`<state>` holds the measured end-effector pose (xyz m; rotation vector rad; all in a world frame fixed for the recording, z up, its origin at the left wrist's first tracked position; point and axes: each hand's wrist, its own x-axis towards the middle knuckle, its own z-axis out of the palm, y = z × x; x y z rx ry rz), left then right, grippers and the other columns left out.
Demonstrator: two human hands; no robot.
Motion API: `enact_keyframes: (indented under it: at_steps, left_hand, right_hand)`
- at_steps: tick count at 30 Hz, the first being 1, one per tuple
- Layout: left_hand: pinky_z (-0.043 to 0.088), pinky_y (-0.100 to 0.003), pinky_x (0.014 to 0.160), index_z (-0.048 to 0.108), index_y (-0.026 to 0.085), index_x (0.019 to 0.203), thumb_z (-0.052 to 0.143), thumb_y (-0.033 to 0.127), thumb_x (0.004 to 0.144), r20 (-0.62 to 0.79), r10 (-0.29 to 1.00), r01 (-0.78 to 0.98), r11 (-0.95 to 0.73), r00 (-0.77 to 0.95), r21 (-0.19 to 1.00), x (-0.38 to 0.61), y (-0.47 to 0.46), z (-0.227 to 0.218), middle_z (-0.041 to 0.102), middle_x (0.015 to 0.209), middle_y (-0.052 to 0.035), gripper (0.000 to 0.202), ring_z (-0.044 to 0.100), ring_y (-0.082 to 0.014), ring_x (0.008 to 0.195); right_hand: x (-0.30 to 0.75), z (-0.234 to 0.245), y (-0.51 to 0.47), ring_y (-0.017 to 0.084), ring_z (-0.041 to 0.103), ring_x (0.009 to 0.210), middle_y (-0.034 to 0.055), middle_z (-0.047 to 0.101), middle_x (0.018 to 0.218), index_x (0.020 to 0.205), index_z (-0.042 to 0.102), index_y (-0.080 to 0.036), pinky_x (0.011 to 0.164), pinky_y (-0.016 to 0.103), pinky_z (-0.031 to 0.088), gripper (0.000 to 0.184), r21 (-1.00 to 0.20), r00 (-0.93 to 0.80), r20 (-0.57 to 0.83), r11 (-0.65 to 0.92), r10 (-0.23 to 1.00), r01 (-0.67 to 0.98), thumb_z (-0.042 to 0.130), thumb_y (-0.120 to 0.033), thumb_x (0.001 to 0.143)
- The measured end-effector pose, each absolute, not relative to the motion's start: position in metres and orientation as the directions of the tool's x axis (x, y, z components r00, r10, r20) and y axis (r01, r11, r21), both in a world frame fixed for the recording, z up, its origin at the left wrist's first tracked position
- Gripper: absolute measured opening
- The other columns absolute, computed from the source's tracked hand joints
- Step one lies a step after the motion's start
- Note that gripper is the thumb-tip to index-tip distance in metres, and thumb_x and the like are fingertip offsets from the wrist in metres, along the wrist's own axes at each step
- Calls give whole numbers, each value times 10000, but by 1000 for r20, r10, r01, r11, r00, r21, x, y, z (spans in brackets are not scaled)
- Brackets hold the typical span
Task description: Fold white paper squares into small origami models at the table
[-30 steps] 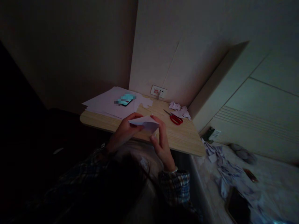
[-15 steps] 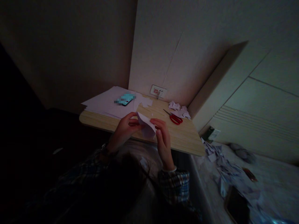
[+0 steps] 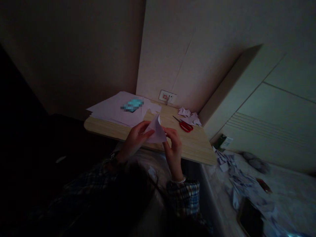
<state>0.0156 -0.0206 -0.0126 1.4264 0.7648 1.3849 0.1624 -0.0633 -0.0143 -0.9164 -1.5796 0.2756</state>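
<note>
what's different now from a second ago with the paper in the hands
The folded paper has turned, its peak now pointing up the picture. The left hand and right hand both keep hold. Red scissors, phone and paper stack stayed put.

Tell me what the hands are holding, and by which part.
A folded piece of paper: the left hand grips its left side, the right hand its right edge.

One left hand, one right hand, one held paper, one pair of scissors, one lit phone, one wall socket, one table, one bed.
</note>
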Motion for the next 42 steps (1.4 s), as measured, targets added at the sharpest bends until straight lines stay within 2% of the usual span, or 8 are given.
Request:
enact_keyframes:
  at_steps: [4, 10, 13, 18, 26, 31, 36, 42]
  left_hand:
    - [501, -257, 743, 617, 134, 943, 628, 290, 735, 435, 886, -34, -436, 161, 899, 14, -20, -16, 630, 983, -58, 260, 604, -178, 881]
    - [460, -244, 713, 648, 124, 858, 558, 202, 785, 600, 782, 291, -621, 169, 727, 13, -23, -13, 609, 846, -45, 140, 578, -164, 803]
    - [451, -236, 729, 660, 102, 902, 551, 172, 789, 590, 782, 341, -621, 204, 705, 13, -26, -8, 656, 874, -60, 172, 597, -162, 796]
    - [434, -215, 612, 670, 112, 1009, 535, 198, 817, 509, 824, 408, -565, 247, 717, 13, -29, -6, 685, 754, -18, 250, 575, -132, 612]
    - [482, -257, 719, 626, 141, 1144, 498, 237, 845, 477, 821, 410, -571, 315, 712, 14, -30, -8, 726, 892, -57, 339, 646, -181, 747]
    - [484, -284, 842, 623, 162, 1149, 470, 230, 834, 460, 813, 319, -569, 357, 758, 14, -30, -9, 717, 1026, -69, 357, 644, -216, 968]
    - [490, -289, 835, 644, 150, 1100, 501, 298, 823, 436, 832, 167, -511, 343, 843, 14, -26, -12, 711, 1028, -75, 344, 650, -207, 900]
    - [501, -305, 789, 655, 119, 1014, 564, 350, 790, 387, 878, -12, -400, 283, 916, 13, -21, -15, 701, 952, -84, 335, 642, -211, 865]
  right_hand:
    - [162, -12, -64, 184, 574, 980, 58, 637, 1017, 1032, 669, -226, 866, 343, 456, 229, -700, 86, 685, 620, 724, 354, 490, -240, 890]
    - [159, -8, -67, 182, 576, 978, 64, 638, 1039, 1044, 652, -217, 828, 328, 479, 212, -701, 112, 685, 609, 720, 370, 526, -259, 878]
    - [158, -9, -66, 175, 590, 948, 62, 639, 1034, 1056, 643, -220, 786, 309, 503, 225, -693, 95, 686, 607, 722, 390, 585, -221, 839]
    - [158, -9, -66, 165, 597, 926, 66, 647, 998, 1040, 651, -203, 760, 288, 502, 226, -663, 98, 704, 601, 703, 446, 532, -153, 854]
    - [155, -8, -68, 156, 601, 915, 49, 653, 978, 1021, 637, -213, 751, 279, 505, 202, -651, 72, 709, 612, 701, 450, 520, -157, 866]
    - [156, -6, -68, 171, 598, 925, 48, 653, 941, 951, 661, -220, 838, 323, 479, 164, -609, -12, 725, 649, 689, 455, 534, -167, 862]
    - [158, -5, -71, 190, 580, 977, 51, 636, 993, 993, 650, -229, 889, 350, 457, 158, -618, -73, 708, 665, 703, 420, 577, -243, 854]
    - [163, -5, -70, 211, 545, 1072, 55, 605, 1104, 1113, 606, -265, 963, 387, 424, 303, -626, -161, 665, 662, 729, 413, 629, -337, 820]
